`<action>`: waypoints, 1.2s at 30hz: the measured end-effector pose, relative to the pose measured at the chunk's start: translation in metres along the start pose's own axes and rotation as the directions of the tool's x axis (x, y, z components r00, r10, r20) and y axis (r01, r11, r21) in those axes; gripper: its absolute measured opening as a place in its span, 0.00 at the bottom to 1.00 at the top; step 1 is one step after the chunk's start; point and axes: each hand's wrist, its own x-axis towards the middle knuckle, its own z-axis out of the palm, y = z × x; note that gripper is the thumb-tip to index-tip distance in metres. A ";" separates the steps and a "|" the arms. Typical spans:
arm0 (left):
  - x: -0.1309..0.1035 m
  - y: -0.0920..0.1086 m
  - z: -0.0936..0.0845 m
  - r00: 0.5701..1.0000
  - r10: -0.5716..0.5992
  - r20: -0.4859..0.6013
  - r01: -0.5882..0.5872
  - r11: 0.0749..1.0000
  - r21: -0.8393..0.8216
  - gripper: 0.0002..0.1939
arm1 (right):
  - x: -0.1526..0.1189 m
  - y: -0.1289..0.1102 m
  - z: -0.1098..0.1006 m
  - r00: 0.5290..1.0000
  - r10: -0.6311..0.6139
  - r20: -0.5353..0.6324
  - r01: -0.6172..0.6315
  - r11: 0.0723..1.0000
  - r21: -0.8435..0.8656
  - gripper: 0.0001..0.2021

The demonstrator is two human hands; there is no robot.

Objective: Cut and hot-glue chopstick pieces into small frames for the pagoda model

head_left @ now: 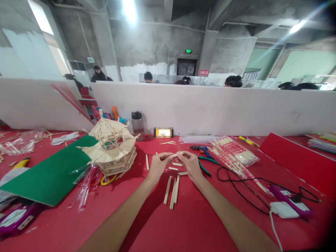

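Observation:
Between my left hand (159, 165) and my right hand (191, 163) is a short wooden stick piece (177, 154), pinched by the fingertips of both. Below the fingers lie short pieces (177, 164) on the red table (147, 224). Closer to me are several longer sticks (174, 192), lying roughly lengthwise. One more stick (147, 162) is left of my left hand. A wooden pavilion model (112, 150) of thin sticks stands further left.
Pliers (206, 166), a glue gun (202, 150), packed sticks (233, 152) and a black cable (233, 180) lie right. A green board (52, 175) is left. A bottle (137, 126) and a glowing device (163, 132) stand before the white partition (210, 112); people sit beyond.

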 end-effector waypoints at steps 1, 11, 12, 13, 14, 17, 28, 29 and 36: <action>0.000 0.000 0.000 1.000 0.000 -0.002 0.000 1.000 0.003 0.17 | 0.000 0.000 0.000 1.000 -0.001 -0.003 0.001 1.000 0.000 0.13; 0.000 -0.002 0.001 0.999 0.004 -0.034 -0.004 1.000 -0.005 0.18 | -0.003 -0.003 0.004 1.000 -0.012 -0.018 0.012 1.000 -0.028 0.12; 0.000 -0.002 0.001 0.999 0.004 -0.034 -0.004 1.000 -0.006 0.18 | -0.003 -0.003 0.004 1.000 -0.016 -0.011 0.015 0.999 -0.033 0.12; 0.000 -0.002 0.001 0.999 0.005 -0.032 -0.006 1.000 -0.006 0.17 | -0.003 -0.003 0.003 1.000 -0.021 -0.003 0.020 0.999 -0.036 0.11; 0.000 -0.002 0.002 1.000 0.008 -0.027 -0.009 1.000 -0.007 0.17 | -0.002 -0.003 0.003 1.000 -0.026 0.004 0.026 0.999 -0.036 0.11; 0.000 -0.001 0.002 0.999 0.030 -0.013 -0.030 0.999 -0.017 0.17 | 0.000 -0.002 0.000 0.998 -0.063 0.023 0.064 0.997 -0.038 0.12; -0.009 0.012 0.005 0.978 0.208 0.018 -0.208 0.976 0.066 0.14 | -0.001 -0.010 -0.005 0.961 -0.268 0.068 0.275 0.953 -0.126 0.10; -0.010 0.013 0.005 0.975 0.221 0.011 -0.221 0.971 0.091 0.12 | -0.002 -0.010 -0.005 0.961 -0.265 0.071 0.273 0.954 -0.125 0.10; -0.010 0.015 0.001 0.956 0.292 0.004 -0.287 0.939 0.189 0.08 | -0.005 -0.018 -0.002 0.965 -0.251 0.073 0.259 0.954 -0.147 0.10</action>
